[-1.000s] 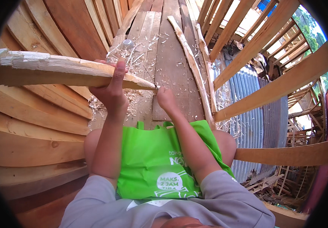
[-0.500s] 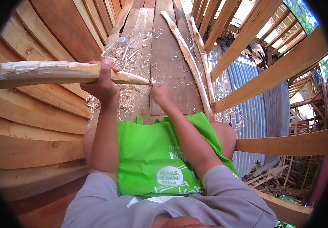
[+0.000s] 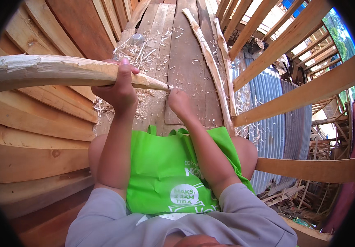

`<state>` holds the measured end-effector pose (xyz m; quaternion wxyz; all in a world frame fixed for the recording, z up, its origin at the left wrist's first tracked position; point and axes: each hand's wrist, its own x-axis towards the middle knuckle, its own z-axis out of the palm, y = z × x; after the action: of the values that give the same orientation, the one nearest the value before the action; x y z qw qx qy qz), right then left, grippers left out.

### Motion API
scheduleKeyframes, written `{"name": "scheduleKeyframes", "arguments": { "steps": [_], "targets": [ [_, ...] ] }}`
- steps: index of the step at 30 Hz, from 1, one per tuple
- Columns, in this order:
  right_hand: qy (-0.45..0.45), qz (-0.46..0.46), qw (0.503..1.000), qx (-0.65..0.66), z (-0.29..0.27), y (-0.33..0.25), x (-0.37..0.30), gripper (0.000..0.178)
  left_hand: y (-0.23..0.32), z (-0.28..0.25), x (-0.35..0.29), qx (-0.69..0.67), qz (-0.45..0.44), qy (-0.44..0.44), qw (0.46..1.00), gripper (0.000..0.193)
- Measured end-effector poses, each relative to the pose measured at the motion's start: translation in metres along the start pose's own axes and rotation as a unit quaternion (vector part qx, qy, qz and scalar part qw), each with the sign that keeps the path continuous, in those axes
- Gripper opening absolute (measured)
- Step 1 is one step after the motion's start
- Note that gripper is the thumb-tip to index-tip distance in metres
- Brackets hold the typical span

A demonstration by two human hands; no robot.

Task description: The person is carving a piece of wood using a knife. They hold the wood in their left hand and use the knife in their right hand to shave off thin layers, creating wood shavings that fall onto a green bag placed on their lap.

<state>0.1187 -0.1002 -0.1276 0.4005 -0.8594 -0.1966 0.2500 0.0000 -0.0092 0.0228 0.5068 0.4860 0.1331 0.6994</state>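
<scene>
My left hand (image 3: 120, 88) is wrapped round a long, pale, stripped wooden pole (image 3: 54, 72), its thumb lying along the top. The thick, rough-hewn end of the pole reaches the left edge of view, and it tapers to a narrow tip on the right. Right at that tip my right hand (image 3: 179, 102) is closed in a fist. A small dark bit shows between the fist and the tip, but what the fingers hold is hidden. Across my lap lies a green cloth bag (image 3: 152, 164) with white print, under my forearms.
Curled wood shavings (image 3: 142, 61) litter the plank floor (image 3: 185, 74), with a small clear cup (image 3: 136, 39) among them. Two stripped poles (image 3: 210, 61) lie along the right side. Timber boards (image 3: 33, 131) line the left; a slatted wooden railing (image 3: 301, 101) and corrugated metal sheets (image 3: 268, 107) are right.
The whole view has shifted slightly. Both hands and the pole appear a little farther right, the pole's thick end slightly higher. Both grips look the same.
</scene>
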Motion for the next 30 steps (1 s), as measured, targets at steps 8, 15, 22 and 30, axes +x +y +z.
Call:
{"name": "scheduleKeyframes", "arguments": {
  "steps": [8,15,22,30],
  "targets": [
    [0.021,0.010,0.999,-0.038,-0.008,0.034,0.021,0.061,0.010,0.016,-0.003,0.056,-0.036,0.025,0.997,0.011],
    [-0.010,-0.060,0.998,-0.024,-0.010,-0.043,-0.015,0.060,0.011,0.008,-0.002,0.075,-0.033,0.035,0.996,0.010],
    [0.012,0.004,1.000,-0.009,-0.007,0.035,0.027,0.061,0.012,0.016,-0.002,0.075,-0.030,0.034,0.996,0.010],
    [-0.027,-0.020,0.999,-0.039,-0.017,-0.051,-0.016,0.056,0.008,0.006,-0.001,0.065,-0.017,0.043,0.997,0.016]
  ]
}}
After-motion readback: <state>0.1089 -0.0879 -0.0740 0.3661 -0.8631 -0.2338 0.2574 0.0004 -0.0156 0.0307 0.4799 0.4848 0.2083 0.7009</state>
